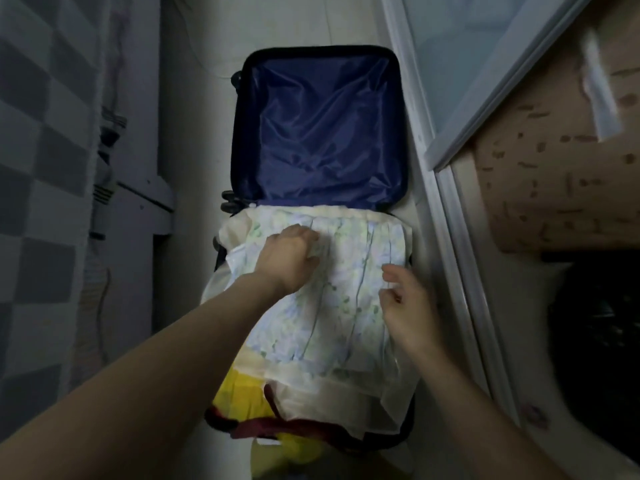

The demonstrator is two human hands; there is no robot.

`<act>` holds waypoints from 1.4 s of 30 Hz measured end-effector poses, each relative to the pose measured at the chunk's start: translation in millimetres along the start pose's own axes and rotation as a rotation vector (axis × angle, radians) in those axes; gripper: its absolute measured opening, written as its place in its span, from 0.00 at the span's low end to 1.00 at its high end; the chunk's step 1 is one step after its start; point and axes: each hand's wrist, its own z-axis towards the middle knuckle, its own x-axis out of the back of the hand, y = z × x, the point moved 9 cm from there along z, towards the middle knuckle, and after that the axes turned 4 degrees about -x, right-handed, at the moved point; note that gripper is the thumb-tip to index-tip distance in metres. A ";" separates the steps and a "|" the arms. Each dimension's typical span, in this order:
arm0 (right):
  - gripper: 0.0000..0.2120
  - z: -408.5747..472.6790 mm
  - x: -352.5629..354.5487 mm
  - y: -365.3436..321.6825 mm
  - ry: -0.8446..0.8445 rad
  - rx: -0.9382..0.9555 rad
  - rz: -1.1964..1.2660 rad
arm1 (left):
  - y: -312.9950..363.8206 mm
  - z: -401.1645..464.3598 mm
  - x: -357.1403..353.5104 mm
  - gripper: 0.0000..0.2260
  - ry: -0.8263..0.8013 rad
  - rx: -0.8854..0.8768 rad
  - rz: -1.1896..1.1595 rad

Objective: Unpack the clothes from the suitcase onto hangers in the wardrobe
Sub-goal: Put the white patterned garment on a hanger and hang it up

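Note:
A dark blue suitcase [320, 133] lies open on the floor, its far half showing bare blue lining. The near half is covered by a pale floral garment [349, 306] with a sheer white hem. My left hand [289, 258] grips a bunch of that fabric near its upper left. My right hand [405, 303] hovers at the garment's right edge with fingers loosely curled, pinching or touching the cloth; which one is unclear. Under the garment, a yellow piece of clothing [242, 393] and a dark red strap [263, 426] show at the near end.
A wardrobe's sliding door frame [446, 216] runs along the right of the suitcase, with a dark interior [595, 341] lower right. A brown patterned surface [554, 174] sits above it. A checkered bedcover [38, 168] and white furniture [145, 188] stand at the left.

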 end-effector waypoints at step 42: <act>0.30 -324.2 287.1 -411.7 -0.204 0.002 0.712 | 250.1 -372.1 514.8 0.08 1.136 -0.787 0.569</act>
